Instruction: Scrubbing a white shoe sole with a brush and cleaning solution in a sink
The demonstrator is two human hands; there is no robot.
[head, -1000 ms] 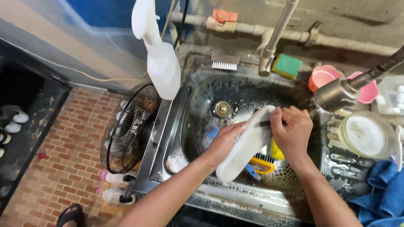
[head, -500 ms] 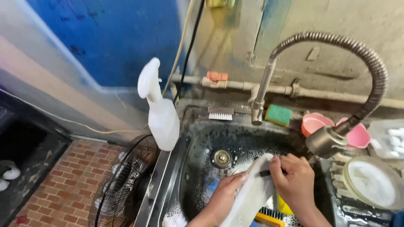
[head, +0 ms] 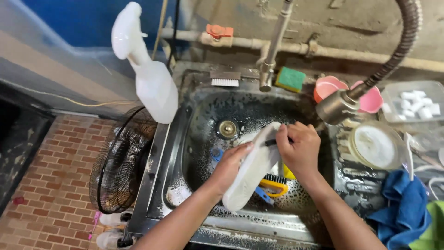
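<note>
Item: white shoe point(head: 252, 173), held tilted over soapy steel sink point(head: 203, 115), sole side up, approx. above the yellow-handled brush point(head: 273, 185). Left hand point(head: 230, 166) curls shut round its side; right hand point(head: 298, 148) closed on a small dark brush handle point(head: 273, 142) at the toe end. Likely light, semi-stiff, slippery w/ suds; best gripped mid-body or via the opening, not the wet sole.

A white spray bottle point(head: 150, 78) stood by the sink point(head: 203, 115). A green sponge point(head: 291, 78) lay near pink cups point(head: 329, 88). A fan point(head: 121, 159) sat below.
</note>
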